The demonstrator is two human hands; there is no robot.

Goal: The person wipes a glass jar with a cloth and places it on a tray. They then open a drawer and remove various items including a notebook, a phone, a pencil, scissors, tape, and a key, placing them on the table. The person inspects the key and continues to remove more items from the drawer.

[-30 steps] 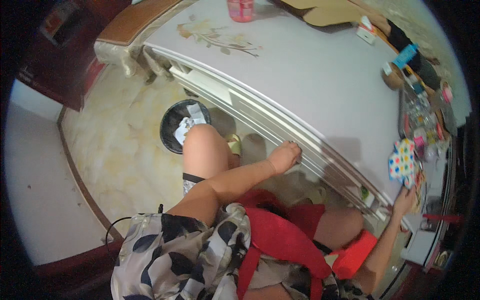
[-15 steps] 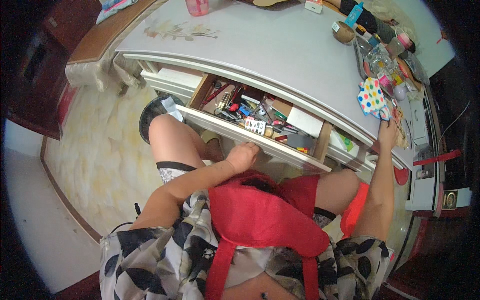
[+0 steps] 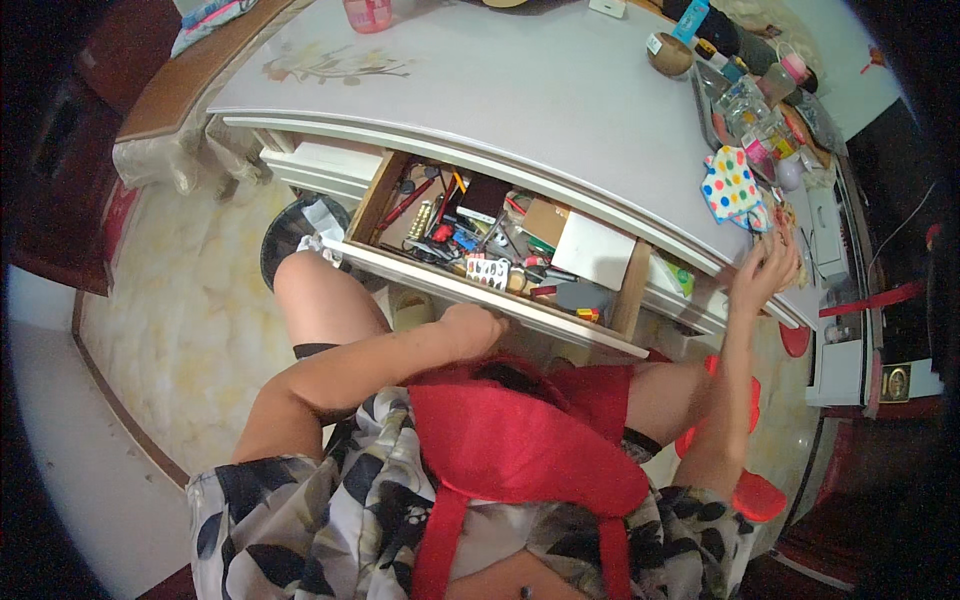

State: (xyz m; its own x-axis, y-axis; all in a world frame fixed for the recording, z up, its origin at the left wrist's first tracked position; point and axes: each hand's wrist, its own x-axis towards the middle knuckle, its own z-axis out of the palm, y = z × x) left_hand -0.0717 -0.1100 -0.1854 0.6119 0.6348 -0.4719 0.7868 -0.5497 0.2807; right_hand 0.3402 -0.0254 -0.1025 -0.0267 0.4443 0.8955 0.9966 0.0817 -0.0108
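My left hand [image 3: 474, 330] is closed at the lower edge of the drawer's front panel [image 3: 440, 284], its fingertips hidden. The white drawer stands pulled out, full of small things: a red pen [image 3: 408, 203], a black notebook [image 3: 483, 197], a white box [image 3: 594, 248], a card of small dark pieces [image 3: 487, 271] and a grey flat piece [image 3: 583, 296]. At the right end of the table, my right hand [image 3: 764, 268] is raised with fingers apart, just below a polka-dot cloth [image 3: 733, 188]. Nothing shows clearly in it.
On the white tabletop [image 3: 520, 90] stand a pink cup [image 3: 368, 14], a brown round bowl [image 3: 669, 55], a blue bottle [image 3: 690, 20] and several clear jars [image 3: 745, 108]. A black waste bin [image 3: 283, 243] is by my left knee. Red slippers [image 3: 758, 497] lie on the floor at right.
The drawer has come further out toward me, with my left hand at its front. My right hand has drawn slightly back from the cloth, and its fingers show more. The view has shifted a little.
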